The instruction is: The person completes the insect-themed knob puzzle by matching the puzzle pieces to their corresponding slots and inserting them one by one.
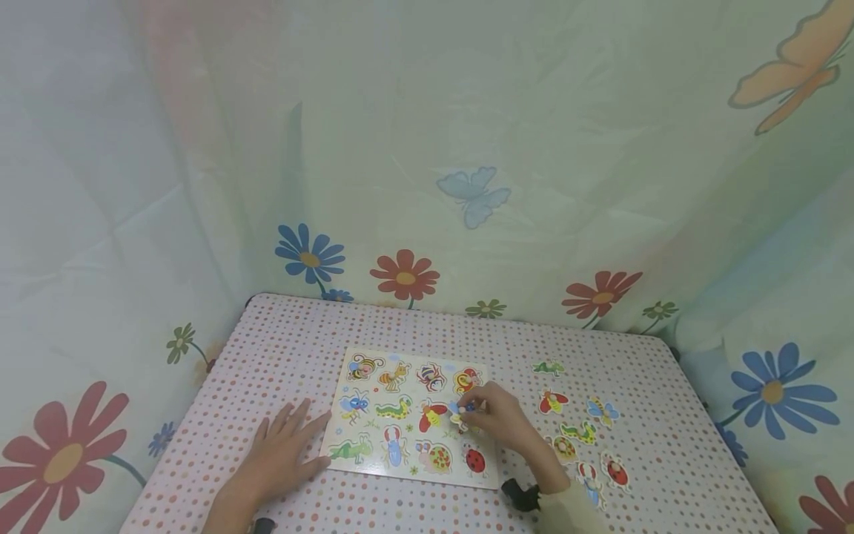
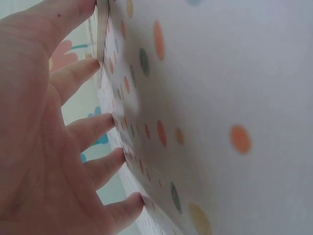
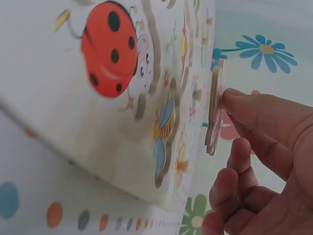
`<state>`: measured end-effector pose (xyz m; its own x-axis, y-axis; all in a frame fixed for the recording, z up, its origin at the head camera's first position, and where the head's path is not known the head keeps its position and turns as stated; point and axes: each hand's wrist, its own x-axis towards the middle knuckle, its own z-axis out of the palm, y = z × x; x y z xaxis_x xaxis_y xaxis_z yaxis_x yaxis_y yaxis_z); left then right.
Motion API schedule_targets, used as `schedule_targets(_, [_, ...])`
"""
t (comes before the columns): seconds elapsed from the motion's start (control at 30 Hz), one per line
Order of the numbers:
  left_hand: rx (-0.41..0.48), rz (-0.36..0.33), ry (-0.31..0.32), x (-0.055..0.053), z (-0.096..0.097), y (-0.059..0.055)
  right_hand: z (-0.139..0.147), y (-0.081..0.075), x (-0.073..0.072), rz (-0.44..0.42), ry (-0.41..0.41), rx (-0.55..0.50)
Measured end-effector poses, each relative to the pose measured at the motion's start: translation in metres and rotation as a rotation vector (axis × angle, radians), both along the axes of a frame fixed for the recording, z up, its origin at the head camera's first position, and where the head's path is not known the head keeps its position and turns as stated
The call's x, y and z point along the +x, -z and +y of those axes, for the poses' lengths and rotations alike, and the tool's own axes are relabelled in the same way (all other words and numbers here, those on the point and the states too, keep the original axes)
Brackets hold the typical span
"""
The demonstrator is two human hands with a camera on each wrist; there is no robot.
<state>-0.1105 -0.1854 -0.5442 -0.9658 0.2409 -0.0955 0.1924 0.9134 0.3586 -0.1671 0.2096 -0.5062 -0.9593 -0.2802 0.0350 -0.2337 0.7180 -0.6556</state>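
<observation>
While our right hand (image 1: 497, 419) covers part of the flat wooden insect puzzle board (image 1: 410, 419) at lower centre, its fingers (image 3: 254, 110) pinch a small wooden puzzle piece (image 3: 215, 112) just above its right side; we cannot read the piece's picture. Our left hand (image 1: 283, 452) lies flat, fingers spread, on the dotted surface (image 1: 667, 445), touching the board's left edge. Loose insect pieces (image 1: 580, 426) lie to the right.

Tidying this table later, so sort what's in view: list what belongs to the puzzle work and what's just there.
In use:
puzzle board
piece pinched in right hand
left hand flat beside the board
loose insect pieces

Just there:
dotted tablecloth
flowered curtain
</observation>
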Motion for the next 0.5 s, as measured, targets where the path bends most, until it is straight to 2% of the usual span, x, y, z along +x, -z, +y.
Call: schedule_targets(0.5, [-0.001,-0.008,-0.007,0.002,0.001,-0.001,-0.028,-0.007,-0.007,0.078,-0.119,0.004])
